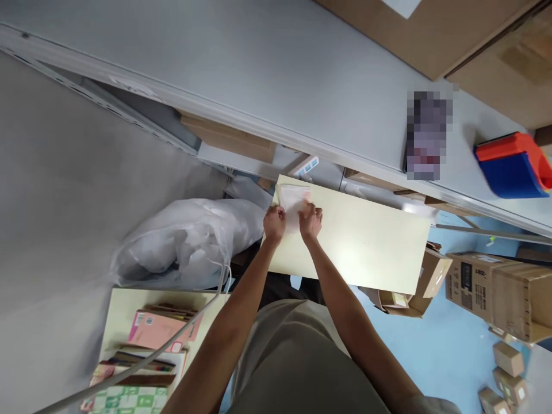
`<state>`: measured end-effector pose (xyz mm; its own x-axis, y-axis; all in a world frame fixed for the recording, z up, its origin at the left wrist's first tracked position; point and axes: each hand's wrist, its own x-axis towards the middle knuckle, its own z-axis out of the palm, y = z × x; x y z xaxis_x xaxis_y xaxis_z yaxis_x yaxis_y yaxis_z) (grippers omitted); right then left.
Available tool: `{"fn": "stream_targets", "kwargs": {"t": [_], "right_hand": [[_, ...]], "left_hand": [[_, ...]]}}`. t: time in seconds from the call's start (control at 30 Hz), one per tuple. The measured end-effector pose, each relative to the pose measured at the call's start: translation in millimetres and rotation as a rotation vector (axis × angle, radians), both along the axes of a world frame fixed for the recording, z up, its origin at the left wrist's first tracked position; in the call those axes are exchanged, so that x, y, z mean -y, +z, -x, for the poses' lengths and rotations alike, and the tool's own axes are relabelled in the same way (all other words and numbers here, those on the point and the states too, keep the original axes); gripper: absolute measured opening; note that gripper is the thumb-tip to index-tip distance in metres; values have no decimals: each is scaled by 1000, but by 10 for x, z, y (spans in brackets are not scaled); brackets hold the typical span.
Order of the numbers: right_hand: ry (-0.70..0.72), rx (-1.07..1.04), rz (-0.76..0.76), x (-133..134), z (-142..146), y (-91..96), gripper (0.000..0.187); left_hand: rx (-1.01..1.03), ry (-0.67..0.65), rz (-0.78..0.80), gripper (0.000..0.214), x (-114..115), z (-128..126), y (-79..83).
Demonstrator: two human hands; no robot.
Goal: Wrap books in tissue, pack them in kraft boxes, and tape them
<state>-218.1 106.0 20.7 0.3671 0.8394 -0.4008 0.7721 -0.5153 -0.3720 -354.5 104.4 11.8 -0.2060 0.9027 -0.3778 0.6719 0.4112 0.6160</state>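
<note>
My left hand (275, 222) and my right hand (310, 221) are side by side at the far left corner of a pale yellow tabletop (371, 247). Both have their fingers curled onto a small white packet (293, 200) that looks like thin plastic or paper and lies flat on the table. The left hand pinches its left edge, the right hand its right edge. Part of the packet is hidden under my fingers.
A grey shelf (280, 75) runs across the top, with a red and blue tape dispenser (515, 165) at the right. A white plastic bag (185, 238) lies left of the table. Books (149, 351) are stacked at lower left. Cardboard boxes (491, 290) stand on the blue floor at right.
</note>
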Motion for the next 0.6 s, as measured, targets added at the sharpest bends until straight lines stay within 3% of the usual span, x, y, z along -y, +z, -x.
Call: {"fn": "stream_targets", "kwargs": {"t": [0.13, 0.33, 0.47, 0.6], "right_hand": [[17, 1, 23, -83, -22, 4, 47], [110, -81, -14, 121, -124, 60, 56], [198, -145, -102, 461, -132, 135, 55], [283, -210, -213, 1018, -264, 269, 47]], "left_hand": [[8, 7, -55, 29, 74, -92, -62], [44, -112, -160, 59, 468, -288, -26], [57, -143, -186, 52, 763, -310, 41], [78, -83, -202, 40, 1167, -317, 221]]}}
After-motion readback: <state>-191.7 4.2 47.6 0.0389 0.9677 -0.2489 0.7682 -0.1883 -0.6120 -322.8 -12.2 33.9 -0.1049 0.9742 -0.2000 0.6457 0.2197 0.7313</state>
